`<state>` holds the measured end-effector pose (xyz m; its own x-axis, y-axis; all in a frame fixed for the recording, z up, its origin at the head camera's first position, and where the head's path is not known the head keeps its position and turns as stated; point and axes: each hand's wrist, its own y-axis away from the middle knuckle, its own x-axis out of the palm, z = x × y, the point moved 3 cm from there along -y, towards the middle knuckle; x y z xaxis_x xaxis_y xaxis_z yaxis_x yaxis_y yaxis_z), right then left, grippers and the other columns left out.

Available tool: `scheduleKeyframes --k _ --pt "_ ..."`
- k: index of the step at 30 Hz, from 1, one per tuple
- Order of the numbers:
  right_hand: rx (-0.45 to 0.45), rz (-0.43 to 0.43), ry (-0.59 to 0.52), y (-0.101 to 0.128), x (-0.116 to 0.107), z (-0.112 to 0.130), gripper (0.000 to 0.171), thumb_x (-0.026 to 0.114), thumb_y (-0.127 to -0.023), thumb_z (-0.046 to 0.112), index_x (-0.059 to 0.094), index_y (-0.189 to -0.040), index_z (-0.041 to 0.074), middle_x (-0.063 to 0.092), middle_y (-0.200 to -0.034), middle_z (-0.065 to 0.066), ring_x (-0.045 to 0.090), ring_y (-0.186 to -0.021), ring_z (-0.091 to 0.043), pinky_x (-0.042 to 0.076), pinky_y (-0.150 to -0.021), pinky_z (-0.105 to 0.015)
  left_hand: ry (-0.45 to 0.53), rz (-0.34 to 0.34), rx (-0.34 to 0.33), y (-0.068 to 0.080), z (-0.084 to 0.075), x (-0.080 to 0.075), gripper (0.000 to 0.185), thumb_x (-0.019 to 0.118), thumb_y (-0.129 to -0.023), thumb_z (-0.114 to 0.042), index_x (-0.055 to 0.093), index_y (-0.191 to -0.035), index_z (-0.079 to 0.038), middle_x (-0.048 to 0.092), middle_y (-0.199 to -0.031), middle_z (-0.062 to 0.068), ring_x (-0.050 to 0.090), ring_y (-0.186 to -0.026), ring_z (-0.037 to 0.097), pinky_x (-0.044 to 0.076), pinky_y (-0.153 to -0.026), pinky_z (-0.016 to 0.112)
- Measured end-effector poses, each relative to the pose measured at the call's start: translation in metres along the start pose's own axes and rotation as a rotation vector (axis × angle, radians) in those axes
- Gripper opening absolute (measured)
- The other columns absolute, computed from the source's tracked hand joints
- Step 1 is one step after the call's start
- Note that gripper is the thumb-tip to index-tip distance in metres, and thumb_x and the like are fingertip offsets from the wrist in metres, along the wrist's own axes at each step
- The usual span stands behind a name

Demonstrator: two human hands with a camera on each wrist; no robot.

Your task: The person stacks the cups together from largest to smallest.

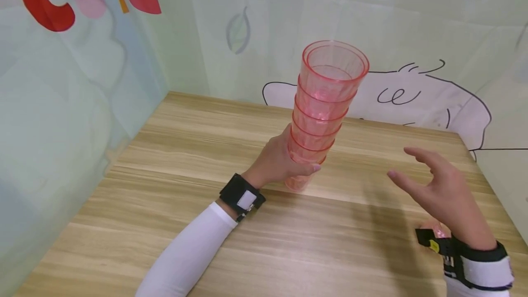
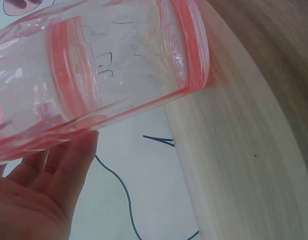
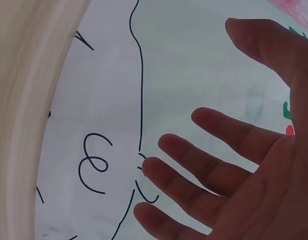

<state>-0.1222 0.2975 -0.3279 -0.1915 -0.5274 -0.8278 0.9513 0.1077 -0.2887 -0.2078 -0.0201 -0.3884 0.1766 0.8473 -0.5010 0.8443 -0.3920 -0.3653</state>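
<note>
Cups: a stack of pink cups (image 1: 323, 109) is gripped near its base by the left hand (image 1: 280, 159), tilted above the table (image 1: 165, 223); the right hand (image 1: 443, 194) is held apart beside it, fingers spread. At the left wrist, the stack is seen lying across curled fingers (image 2: 69, 170). At the right wrist, only spread, empty fingers (image 3: 204, 170) are shown.

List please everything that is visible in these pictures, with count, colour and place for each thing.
stack of cups: five rims can be counted, clear pink, nested, leaning, base near the table's middle, held low down by the left hand
table: one, light wood grain, fills the lower part of the head view
backdrop sheet: pale green-white, with black line drawings, a grey leaf and red, pink and orange letters, behind and beside the table
wrist straps: two, black with white patches, one on each wrist
sleeves: white, on both forearms
left hand: one, its grip wraps the lower cups
right hand: one, fingers spread, holding nothing, right of the stack
</note>
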Motion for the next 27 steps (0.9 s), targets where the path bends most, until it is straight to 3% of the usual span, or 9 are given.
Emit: scheduleKeyframes --k 12,27 --pt "0.048 0.067 0.039 0.005 -0.003 -0.009 0.073 0.077 -0.088 0.045 0.052 -0.142 0.003 0.047 -0.146 -0.027 0.040 -0.133 -0.051 0.035 -0.095 -0.070 0.002 -0.003 0.006 0.000 0.001 0.001 0.074 0.087 -0.070 -0.044 0.046 -0.125 -0.019 0.064 -0.105 -0.005 0.063 -0.093 0.010 0.053 -0.085 0.034" --pt "0.071 0.239 0.131 0.009 -0.002 -0.026 0.084 0.074 -0.089 0.051 0.044 -0.146 -0.003 0.045 -0.142 -0.036 0.040 -0.127 -0.057 0.037 -0.091 -0.070 0.005 0.004 -0.015 0.000 -0.002 0.000 0.075 0.086 -0.070 -0.048 0.046 -0.127 -0.020 0.064 -0.107 -0.005 0.063 -0.096 0.010 0.052 -0.086 0.035"
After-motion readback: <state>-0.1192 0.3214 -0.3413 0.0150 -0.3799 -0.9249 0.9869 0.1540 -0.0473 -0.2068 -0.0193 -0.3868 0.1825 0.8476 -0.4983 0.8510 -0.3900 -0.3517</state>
